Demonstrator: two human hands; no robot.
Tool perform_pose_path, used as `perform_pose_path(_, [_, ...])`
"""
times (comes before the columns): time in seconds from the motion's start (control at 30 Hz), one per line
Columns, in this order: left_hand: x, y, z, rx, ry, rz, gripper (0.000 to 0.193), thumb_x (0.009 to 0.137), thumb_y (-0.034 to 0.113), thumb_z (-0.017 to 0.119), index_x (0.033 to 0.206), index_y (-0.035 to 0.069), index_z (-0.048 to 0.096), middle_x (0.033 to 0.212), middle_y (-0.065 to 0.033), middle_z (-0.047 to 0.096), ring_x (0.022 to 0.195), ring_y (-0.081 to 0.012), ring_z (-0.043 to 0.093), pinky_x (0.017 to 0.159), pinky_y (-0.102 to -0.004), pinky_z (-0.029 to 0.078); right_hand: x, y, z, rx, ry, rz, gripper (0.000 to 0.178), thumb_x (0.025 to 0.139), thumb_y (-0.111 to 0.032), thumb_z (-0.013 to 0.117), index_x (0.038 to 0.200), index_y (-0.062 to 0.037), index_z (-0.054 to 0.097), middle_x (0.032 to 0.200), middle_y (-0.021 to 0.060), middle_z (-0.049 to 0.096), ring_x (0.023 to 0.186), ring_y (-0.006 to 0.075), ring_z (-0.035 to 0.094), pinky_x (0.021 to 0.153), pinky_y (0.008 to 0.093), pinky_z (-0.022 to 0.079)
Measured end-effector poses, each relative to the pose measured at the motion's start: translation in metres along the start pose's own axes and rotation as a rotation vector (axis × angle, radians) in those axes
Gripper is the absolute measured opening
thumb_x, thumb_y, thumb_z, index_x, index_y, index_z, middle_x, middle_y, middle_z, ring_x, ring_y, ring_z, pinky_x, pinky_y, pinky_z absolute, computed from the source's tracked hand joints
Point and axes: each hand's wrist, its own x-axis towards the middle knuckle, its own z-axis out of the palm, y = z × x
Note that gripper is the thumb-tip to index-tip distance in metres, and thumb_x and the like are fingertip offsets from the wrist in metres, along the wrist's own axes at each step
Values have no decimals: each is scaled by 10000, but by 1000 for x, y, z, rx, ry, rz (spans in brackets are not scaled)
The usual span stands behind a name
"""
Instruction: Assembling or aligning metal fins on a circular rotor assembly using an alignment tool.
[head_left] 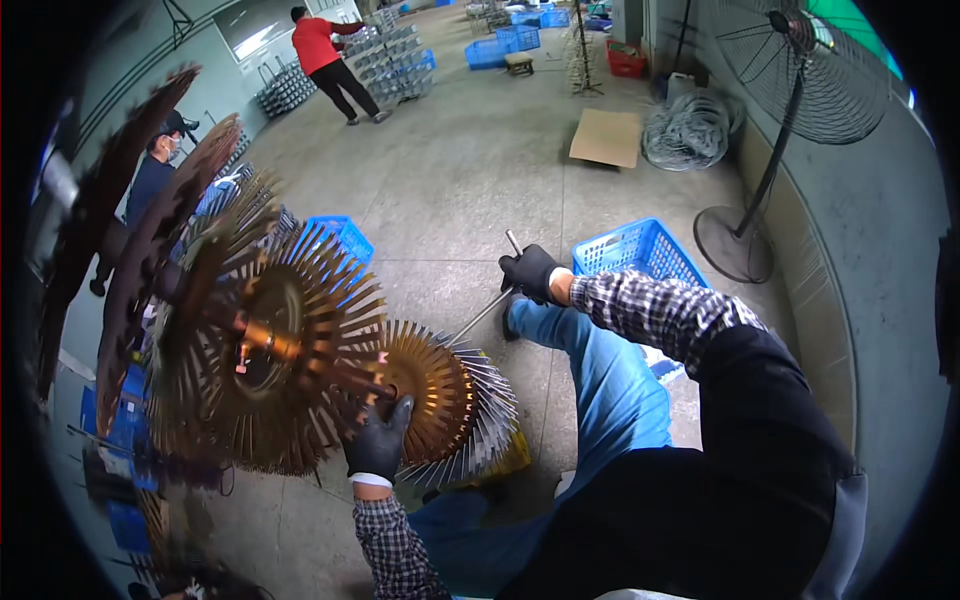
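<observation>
My left hand (380,442), in a black glove, is at the brown shaft (362,383) from below, thumb raised beside it. Its fingers are partly hidden and seem to curl round the shaft. Against the thumb stands a copper-brown slotted disc (425,385), with thin silvery metal strips (492,400) fanning out around its rim. My right hand (530,275), also gloved in black, is closed round a thin metal rod (487,317). The rod slants down towards the disc's upper edge; whether its tip touches the strips I cannot tell. A larger brown finned wheel (275,360) sits further along the shaft.
More rusty discs (165,270) loom at the left. Blue crates (655,245) stand beyond my right arm and behind the wheels. A standing fan (740,225), coiled wire (690,130) and cardboard (606,138) lie to the right. Two other people (325,55) are farther off.
</observation>
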Motion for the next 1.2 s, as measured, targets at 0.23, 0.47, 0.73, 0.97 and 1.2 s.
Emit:
perform_pose_path(0.23, [-8, -30, 23, 216, 222, 135, 429, 883, 343, 789, 1149, 31, 664, 1092, -152, 722, 917, -356, 685, 776, -443, 556, -1, -23, -1, -97, -8, 124, 388, 917, -314, 533, 792, -12, 742, 637, 89, 559, 446, 216, 465, 409, 351, 402])
perform_pose_path(0.47, [-21, -33, 41, 345, 237, 5, 518, 886, 483, 751, 1159, 50, 671, 1195, -172, 691, 997, -382, 672, 812, -471, 557, 4, -28, -3, -219, -63, 252, 337, 935, -295, 521, 801, -45, 703, 699, 76, 597, 476, 219, 488, 414, 370, 428])
perform_pose_path(0.73, [-22, -37, 35, 376, 396, 145, 810, 870, 604, 718, 1398, 7, 574, 1430, -230, 594, 1132, -417, 658, 906, -511, 564, 29, -13, -8, -79, -302, 358, 345, 1025, -357, 535, 827, -101, 653, 645, 22, 525, 479, 189, 436, 397, 383, 442])
perform_pose_path(0.97, [-31, -20, 23, 110, 74, -52, 801, 847, 587, 764, 1385, 37, 544, 1489, -225, 505, 1247, -454, 560, 1000, -536, 493, -9, -28, -9, -42, -153, 283, 433, 1013, -424, 555, 867, -53, 722, 635, 33, 473, 491, 173, 425, 443, 340, 401])
perform_pose_path(1.2, [-27, -11, 19, 170, 38, -32, 752, 826, 513, 817, 1341, 38, 545, 1331, -201, 591, 1126, -411, 600, 919, -503, 515, -26, -22, -10, 45, -151, 192, 426, 996, -412, 549, 879, -42, 724, 674, 50, 523, 501, 178, 448, 451, 334, 406])
